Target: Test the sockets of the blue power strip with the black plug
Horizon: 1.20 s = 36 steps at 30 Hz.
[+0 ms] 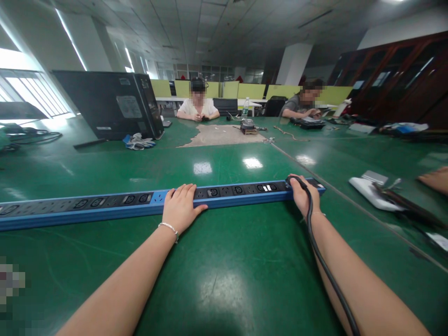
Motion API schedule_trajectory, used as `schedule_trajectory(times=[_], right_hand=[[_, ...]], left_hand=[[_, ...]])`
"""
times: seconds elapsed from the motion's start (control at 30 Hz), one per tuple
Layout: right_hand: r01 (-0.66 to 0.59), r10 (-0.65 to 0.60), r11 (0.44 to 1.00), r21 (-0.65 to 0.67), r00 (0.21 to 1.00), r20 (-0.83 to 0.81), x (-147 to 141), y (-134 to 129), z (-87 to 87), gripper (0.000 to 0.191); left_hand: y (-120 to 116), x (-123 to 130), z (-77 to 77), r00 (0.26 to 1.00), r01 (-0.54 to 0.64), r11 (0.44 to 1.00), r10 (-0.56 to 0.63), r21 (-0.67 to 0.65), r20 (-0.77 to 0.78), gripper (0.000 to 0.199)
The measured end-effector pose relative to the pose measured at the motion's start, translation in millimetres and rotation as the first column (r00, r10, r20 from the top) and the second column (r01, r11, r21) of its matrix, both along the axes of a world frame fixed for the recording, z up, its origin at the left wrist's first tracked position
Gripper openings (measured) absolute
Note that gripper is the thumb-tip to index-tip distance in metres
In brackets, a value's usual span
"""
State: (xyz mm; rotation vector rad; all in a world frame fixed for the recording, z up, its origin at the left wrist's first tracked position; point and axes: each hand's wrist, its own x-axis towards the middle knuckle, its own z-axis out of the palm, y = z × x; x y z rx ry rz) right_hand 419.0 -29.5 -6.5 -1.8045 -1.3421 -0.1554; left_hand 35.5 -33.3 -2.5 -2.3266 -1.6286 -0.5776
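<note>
One blue power strip (122,205): left hand (180,205) loosely open atop, right hand (305,197) gripping plug (289,180).

Honestly can't read a single word or number here. The computer case (108,105) toward the far edge of the worktop (224,247), over on the left, has a big pale label (129,107) plus smaller stickers (103,128), all too blurry. Bottle (245,106) by the far edge: its label (245,113) is just a smudge. Power strip's (158,197) white tags (267,188) near its right end? Too small to make out.
</note>
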Motion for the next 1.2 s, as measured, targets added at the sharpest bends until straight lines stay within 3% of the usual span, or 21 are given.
schedule_trajectory(times=[0.6,0.83,1.2], right_hand=[[-0.003,-0.001,0.997,-0.074,0.999,-0.054,-5,3,-2.2,0.040],[0.036,-0.048,0.985,-0.169,0.997,-0.064,-1,6,-1.0,0.043],[0.008,-0.014,0.992,-0.126,0.999,-0.043,1,6,-2.0,0.042]], left_hand=[[1,0,-2.6,1.000,-0.003,1.000,0.003,0.029,0.004,0.059],[1,1,-2.0,1.000,-0.015,1.000,0.016,0.021,-0.008,0.060],[1,0,-2.4,1.000,-0.012,1.000,0.012,0.021,-0.021,0.062]])
